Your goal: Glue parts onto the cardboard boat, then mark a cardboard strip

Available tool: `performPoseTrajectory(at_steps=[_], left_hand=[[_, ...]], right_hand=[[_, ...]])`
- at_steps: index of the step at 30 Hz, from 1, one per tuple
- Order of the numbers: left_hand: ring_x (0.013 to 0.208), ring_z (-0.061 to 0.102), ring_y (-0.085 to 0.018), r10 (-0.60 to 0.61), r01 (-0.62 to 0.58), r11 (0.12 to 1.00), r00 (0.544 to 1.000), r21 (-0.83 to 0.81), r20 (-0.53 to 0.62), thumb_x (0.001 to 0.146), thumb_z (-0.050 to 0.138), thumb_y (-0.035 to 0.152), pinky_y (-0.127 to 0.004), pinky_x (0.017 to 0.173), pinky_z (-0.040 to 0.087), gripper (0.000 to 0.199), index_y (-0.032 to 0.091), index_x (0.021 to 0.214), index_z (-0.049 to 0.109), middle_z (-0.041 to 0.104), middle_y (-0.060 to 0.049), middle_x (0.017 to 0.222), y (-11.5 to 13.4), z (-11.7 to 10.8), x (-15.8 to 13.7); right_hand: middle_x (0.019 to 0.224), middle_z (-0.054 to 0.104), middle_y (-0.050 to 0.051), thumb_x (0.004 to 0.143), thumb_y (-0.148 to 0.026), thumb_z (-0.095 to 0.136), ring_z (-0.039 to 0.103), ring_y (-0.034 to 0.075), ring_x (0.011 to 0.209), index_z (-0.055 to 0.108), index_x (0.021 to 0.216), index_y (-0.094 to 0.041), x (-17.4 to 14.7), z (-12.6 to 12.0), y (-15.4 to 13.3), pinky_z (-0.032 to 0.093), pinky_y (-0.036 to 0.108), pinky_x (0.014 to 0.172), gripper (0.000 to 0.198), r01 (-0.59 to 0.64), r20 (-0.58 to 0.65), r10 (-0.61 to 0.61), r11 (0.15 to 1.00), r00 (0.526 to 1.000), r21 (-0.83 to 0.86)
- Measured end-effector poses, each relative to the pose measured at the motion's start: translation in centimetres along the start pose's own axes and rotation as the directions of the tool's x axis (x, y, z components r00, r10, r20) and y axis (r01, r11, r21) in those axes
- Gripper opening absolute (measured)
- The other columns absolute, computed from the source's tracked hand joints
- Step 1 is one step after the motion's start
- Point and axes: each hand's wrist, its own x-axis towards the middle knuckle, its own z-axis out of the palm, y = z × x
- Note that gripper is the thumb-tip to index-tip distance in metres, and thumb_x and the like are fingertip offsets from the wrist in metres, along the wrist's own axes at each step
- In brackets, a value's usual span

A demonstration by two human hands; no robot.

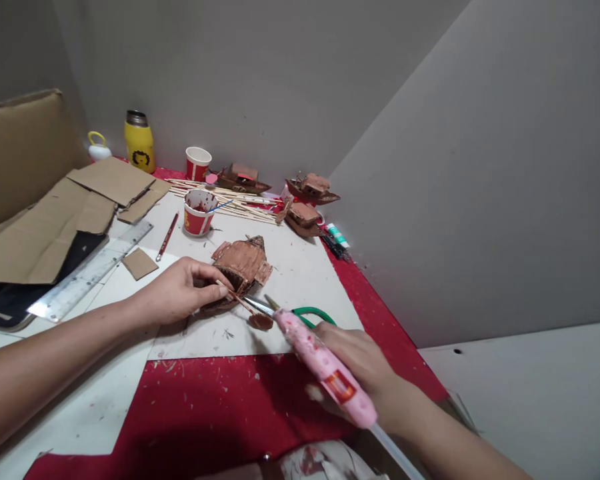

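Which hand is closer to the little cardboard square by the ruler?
Left. The left hand is just to the right of the small cardboard square and slightly nearer the person; the right hand is farther right and nearer still.

No lettering legible, lion-face emblem (141, 159) on yellow bottle (139, 137), paper cup's (199, 224) yellow mark unreadable
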Motion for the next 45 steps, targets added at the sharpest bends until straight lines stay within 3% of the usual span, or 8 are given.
performPoseTrajectory(at_steps=[3,7,26,45], left_hand=[[0.084,0.067,-0.021,0.007,-0.007,1.000,1.000,-0.004,0.000,0.080,0.064,0.033,-0.031,0.079,0.051,0.021,0.016,0.085,0.075,0.076,-0.006,0.090,-0.1,0.1,0.0],[0.081,0.067,-0.020,0.005,-0.005,1.000,1.000,-0.030,-0.002,0.079,0.064,0.031,-0.031,0.078,0.051,0.019,0.017,0.082,0.075,0.076,-0.006,0.088,0.1,0.2,0.0],[0.082,0.067,-0.020,0.033,-0.033,0.999,0.999,0.004,0.003,0.077,0.062,0.031,-0.030,0.078,0.050,0.020,0.017,0.082,0.075,0.076,-0.005,0.087,0.2,0.1,0.0],[0.080,0.066,-0.020,0.041,-0.041,0.999,0.999,-0.008,0.000,0.077,0.062,0.028,-0.029,0.078,0.049,0.018,0.017,0.081,0.075,0.076,-0.004,0.085,0.1,0.2,0.0]], right_hand=[[0.062,0.050,0.000,0.091,-0.047,0.051,0.044,0.015,0.054,0.048,0.077,-0.022,2.1,0.2,-0.7,0.031,0.028,0.050,0.029,0.072,0.053,-0.075,0.996,0.996,0.050],[0.061,0.050,-0.001,0.092,-0.045,0.051,0.043,0.014,0.053,0.047,0.073,-0.022,3.2,0.5,-0.7,0.030,0.028,0.050,0.030,0.068,0.084,-0.072,0.997,0.994,0.047],[0.065,0.052,-0.002,0.087,-0.036,0.059,0.046,0.012,0.054,0.051,0.079,-0.021,3.3,1.6,0.2,0.031,0.027,0.054,0.019,0.057,0.071,-0.058,0.998,0.996,0.023],[0.062,0.053,-0.002,0.088,-0.040,0.059,0.046,0.012,0.053,0.051,0.077,-0.021,2.8,1.8,0.3,0.031,0.026,0.053,0.023,0.033,0.084,-0.033,0.999,0.996,0.001]])
